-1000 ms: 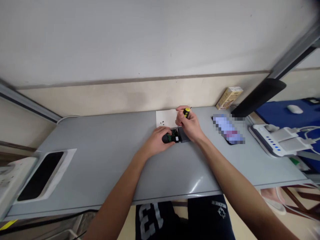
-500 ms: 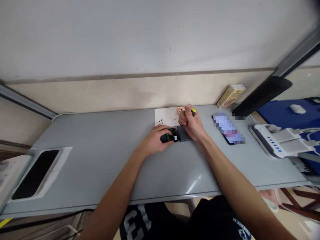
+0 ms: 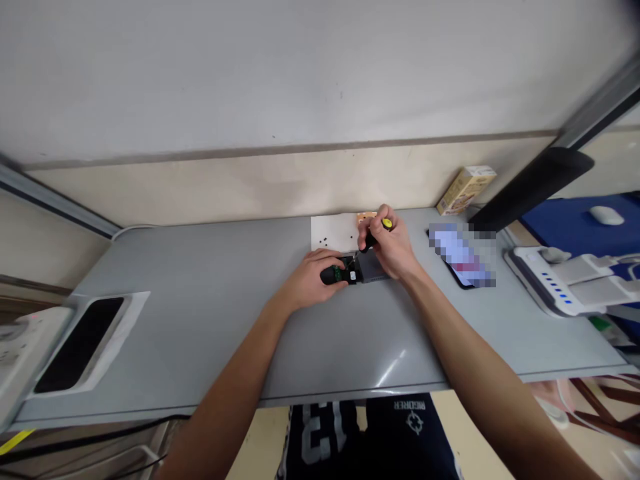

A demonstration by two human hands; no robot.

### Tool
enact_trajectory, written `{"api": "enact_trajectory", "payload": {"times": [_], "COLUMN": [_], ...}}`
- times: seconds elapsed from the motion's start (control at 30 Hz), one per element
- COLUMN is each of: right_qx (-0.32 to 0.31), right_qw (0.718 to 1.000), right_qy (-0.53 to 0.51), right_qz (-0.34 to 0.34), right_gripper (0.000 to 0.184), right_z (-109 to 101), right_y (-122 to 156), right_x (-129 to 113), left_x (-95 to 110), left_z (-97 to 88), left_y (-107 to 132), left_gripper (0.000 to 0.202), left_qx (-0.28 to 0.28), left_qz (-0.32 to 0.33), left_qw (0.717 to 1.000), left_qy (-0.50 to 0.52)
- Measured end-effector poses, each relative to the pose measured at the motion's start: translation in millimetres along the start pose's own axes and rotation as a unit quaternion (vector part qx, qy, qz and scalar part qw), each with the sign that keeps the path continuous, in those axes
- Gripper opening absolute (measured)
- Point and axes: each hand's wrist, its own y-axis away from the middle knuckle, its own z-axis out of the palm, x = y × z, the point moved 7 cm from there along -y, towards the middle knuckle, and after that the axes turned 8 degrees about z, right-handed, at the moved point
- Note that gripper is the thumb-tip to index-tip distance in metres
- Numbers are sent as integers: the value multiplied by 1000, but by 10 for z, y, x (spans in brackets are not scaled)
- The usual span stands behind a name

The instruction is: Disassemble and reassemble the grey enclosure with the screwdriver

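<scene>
The screwdriver (image 3: 376, 233) leans, tip down and left, onto the gadget (image 3: 367, 268). The right hand (image 3: 393, 250) wraps tight round it. The left hand (image 3: 313, 277) grips the gadget.

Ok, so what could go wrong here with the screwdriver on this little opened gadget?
1. The screwdriver, tilted in the right hand, could slip and scratch the green circuit board showing in the small black device that the left hand pins down.
2. The tiny black screws lie loose on the white paper just behind the hands; a nudge might scatter them.
</scene>
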Motion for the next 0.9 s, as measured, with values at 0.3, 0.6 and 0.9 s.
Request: {"api": "enact_trajectory", "payload": {"times": [0.3, 0.6, 0.9], "right_qx": [-2, 10, -6], "right_qw": [996, 999, 993], "right_qy": [-82, -27, -96], "right_qz": [37, 15, 66], "right_gripper": [43, 54, 36], "right_z": [78, 20, 77], "right_y": [-17, 1, -6], "right_x": [11, 33, 22], "left_x": [26, 20, 16], "left_z": [-11, -10, -9], "left_y": [9, 10, 19], "left_gripper": [21, 22, 24], "left_qx": [-2, -12, -12], "left_qz": [1, -2, -10], "left_qw": [1000, 999, 998], "left_qy": [-16, -45, -57]}}
